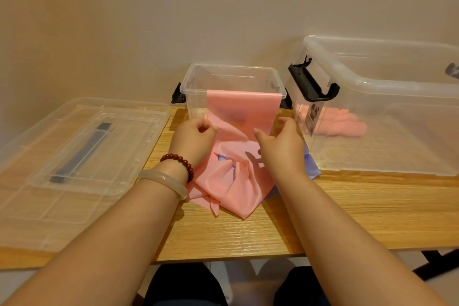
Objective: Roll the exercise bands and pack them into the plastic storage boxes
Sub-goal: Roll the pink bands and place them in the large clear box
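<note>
Two clear boxes stand at the back of the worktop (248,233), close to the wall (173,20). The small box (188,82) is in the middle. The big box (372,82) fills the right rear corner and runs out of view to the right. Its black latch (310,82) juts out toward the small box, so the gap between the two is narrow. Stacked clear lids (74,144) cover the left side, their right edge close to the left forearm.

Bare wood lies open in front of the hands down to the near edge, and along the front of the big box.

The pink band (242,107) hangs over the near rim of the small box, down its front wall, and ends in a crumpled heap on the worktop between the wrists. A purple band (311,164) shows under that heap, beside the big box's near left corner. Pink rolls (342,124) lie inside the big box, at its left end.

Both hands are at the foot of the small box, apart, one at each side edge of the pink band. The left hand (192,138) has its fingers curled and pinches the band's left edge. The right hand (280,144) grips the right edge, its thumb laid across the sheet and its fingers curled behind. The left wrist wears two bracelets (178,159).
</note>
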